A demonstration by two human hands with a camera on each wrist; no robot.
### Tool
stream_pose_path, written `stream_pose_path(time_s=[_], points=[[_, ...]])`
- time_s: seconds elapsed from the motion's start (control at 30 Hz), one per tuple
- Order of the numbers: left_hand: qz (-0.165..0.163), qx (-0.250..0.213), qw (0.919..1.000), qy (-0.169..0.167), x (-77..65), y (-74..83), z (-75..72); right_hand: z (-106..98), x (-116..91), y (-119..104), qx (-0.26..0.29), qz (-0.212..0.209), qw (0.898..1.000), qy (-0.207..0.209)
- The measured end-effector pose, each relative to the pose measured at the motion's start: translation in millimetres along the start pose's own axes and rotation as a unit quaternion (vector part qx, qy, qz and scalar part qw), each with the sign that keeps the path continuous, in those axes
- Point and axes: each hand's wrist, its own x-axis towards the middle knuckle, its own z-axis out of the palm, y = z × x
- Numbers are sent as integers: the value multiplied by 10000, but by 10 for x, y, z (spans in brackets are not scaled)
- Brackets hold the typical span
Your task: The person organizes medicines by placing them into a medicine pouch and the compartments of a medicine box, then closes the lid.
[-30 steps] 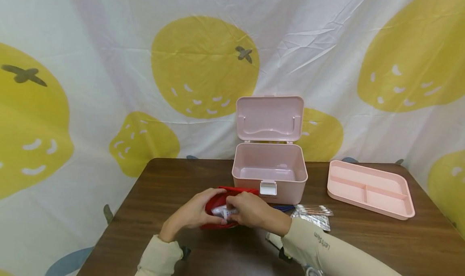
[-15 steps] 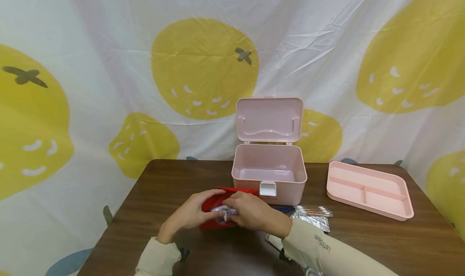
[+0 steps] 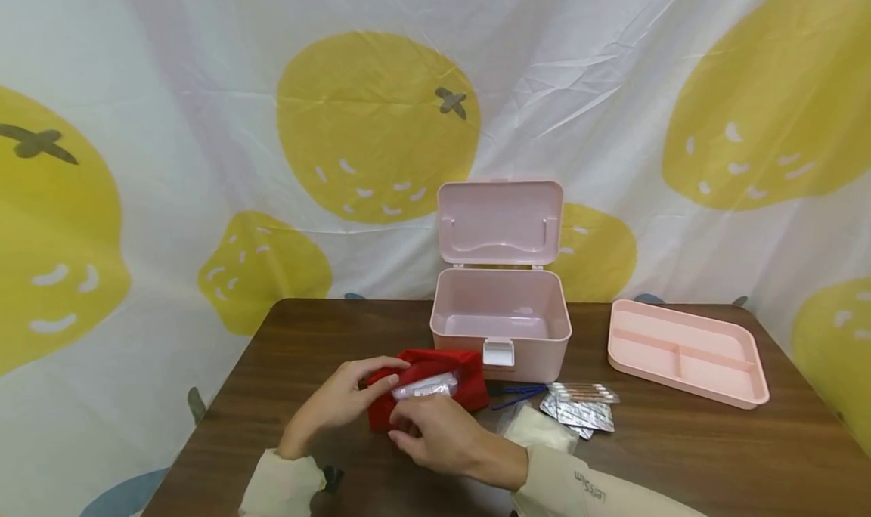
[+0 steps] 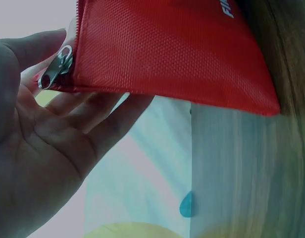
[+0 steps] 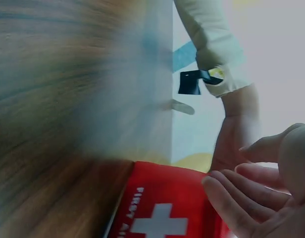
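Note:
A red first aid pouch [image 3: 471,387] with a white cross stands unzipped in front of the pink box. Clear-wrapped white packets [image 3: 429,385] show in its mouth. My left hand [image 3: 343,396] holds the pouch's left end by its opening; in the left wrist view the fingers lie behind the red fabric, near the metal zipper pull [image 4: 57,67]. At the pouch's front rim is my right hand [image 3: 442,435], its fingers loosely bent. In the right wrist view the right fingertips [image 5: 210,184] are right at the pouch's upper edge, with nothing seen between fingers and thumb.
The pink box [image 3: 500,324] stands behind with its lid up. To the right lie blue tweezers [image 3: 520,392], packed cotton swabs [image 3: 583,393], silver foil packets [image 3: 587,415] and a bagged white pad [image 3: 540,428]. A pink divided tray [image 3: 687,354] lies farther right.
My right hand has drawn out of the pouch's mouth toward the front, uncovering the packets and the pouch's right end. The left hand has shifted slightly left, still at the opening.

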Motion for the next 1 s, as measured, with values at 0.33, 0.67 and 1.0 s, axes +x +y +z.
stream_pose_path(time_s=[0.33, 0.67, 1.0], points=[[-327, -731, 9964, -263, -116, -17, -136, 154, 139, -12, 270, 810, 9959, -299], [-37, -1947, 9784, -690, -177, -23, -199, 290, 338, 31, 290, 962, 9947, 239], [203, -2183, 9721, -836, -191, -60, -183, 473, 472, -4, -1431, 1051, 9799, 908]])
